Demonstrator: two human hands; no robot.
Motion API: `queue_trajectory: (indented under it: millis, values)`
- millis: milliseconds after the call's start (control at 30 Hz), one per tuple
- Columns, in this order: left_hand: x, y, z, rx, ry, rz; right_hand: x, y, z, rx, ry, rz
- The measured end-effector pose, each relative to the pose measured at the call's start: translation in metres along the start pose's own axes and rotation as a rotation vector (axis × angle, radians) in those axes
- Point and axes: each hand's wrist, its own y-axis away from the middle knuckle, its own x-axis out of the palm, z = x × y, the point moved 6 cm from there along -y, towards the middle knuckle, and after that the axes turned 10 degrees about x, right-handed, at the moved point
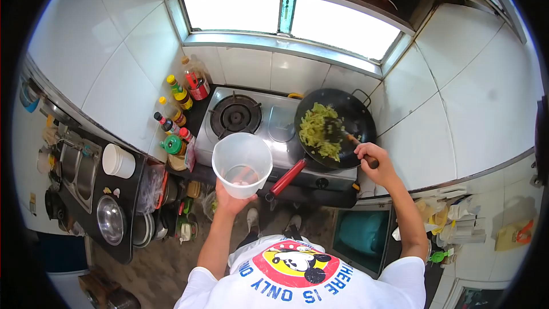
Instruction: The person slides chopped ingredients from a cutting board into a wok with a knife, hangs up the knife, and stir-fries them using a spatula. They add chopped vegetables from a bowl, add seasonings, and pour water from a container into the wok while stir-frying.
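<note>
My left hand (233, 199) is wrapped round the lower side of a translucent plastic container (242, 163), whose wide mouth faces up; a little clear liquid seems to lie at its bottom. Fingers closed, my right hand (373, 162) grips the wooden handle of a spatula (337, 131). The spatula's dark blade rests among chopped green vegetables (318, 129) in a black wok (363, 123). A red handle (287, 178) sticks out from the wok toward my body. The wok stands on the right side of the steel stove (277, 146).
Left of the wok is a bare burner (235, 115). Sauce bottles (180, 92) and a green-lidded jar (173, 145) line the stove's left side. Farther left are a sink (80, 169), a white bucket (118, 161) and a metal bowl (111, 219). A tiled wall (420, 120) borders the right.
</note>
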Motion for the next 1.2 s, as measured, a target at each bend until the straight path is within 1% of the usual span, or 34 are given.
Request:
queue_trajectory:
  millis: [67,167,233,300,333,433,467,567,600,700,767,833,900,967,1067,1167,1200]
  values:
    - [-0.002,-0.003,-0.001,-0.009,0.005,0.01,-0.005,0.004,0.014,-0.015,0.251,0.002]
    - [-0.01,-0.007,-0.001,0.022,-0.045,0.019,0.043,0.016,-0.004,-0.229,0.655,0.053]
    - [-0.002,-0.007,0.002,-0.002,-0.025,0.027,0.09,0.029,-0.019,-0.306,0.725,0.228]
    - [0.006,-0.007,0.005,-0.036,0.016,0.027,0.114,0.042,0.004,-0.305,0.812,0.343]
    - [0.008,-0.007,0.008,-0.056,0.037,0.02,0.114,0.042,0.014,-0.355,0.789,0.326]
    - [0.002,-0.012,0.009,0.0,-0.078,-0.013,0.125,0.04,-0.007,-0.442,0.877,0.35]
    - [0.004,-0.012,0.011,-0.025,-0.063,-0.01,0.136,0.047,-0.011,-0.475,0.994,0.446]
    - [0.015,-0.01,0.015,-0.075,-0.031,0.006,0.15,0.057,0.008,-0.488,0.923,0.605]
    - [0.017,-0.01,0.016,-0.08,-0.034,0.015,0.145,0.053,0.011,-0.481,0.871,0.583]
    - [0.016,-0.009,0.017,-0.076,-0.047,0.026,0.12,0.021,-0.013,-0.367,0.855,0.394]
    - [0.017,-0.01,0.011,-0.065,-0.035,0.027,0.073,0.002,0.0,-0.255,0.629,0.181]
    - [0.015,-0.008,0.009,-0.063,0.011,0.013,0.01,-0.011,0.002,-0.063,0.375,-0.119]
    - [0.007,-0.007,0.004,-0.028,-0.045,0.017,-0.042,-0.019,-0.023,0.143,0.129,-0.234]
    - [0.004,-0.006,-0.001,-0.018,-0.063,0.017,-0.079,-0.018,-0.035,0.541,-0.092,-0.211]
    - [0.005,-0.002,-0.001,-0.03,-0.019,0.012,-0.088,-0.015,-0.055,0.741,-0.217,-0.293]
    - [0.004,-0.003,-0.002,-0.007,0.015,0.009,-0.044,-0.014,-0.072,0.667,-0.518,-0.498]
    - [0.0,-0.005,-0.001,0.013,0.02,0.005,-0.035,-0.018,-0.07,0.608,-0.542,-0.489]
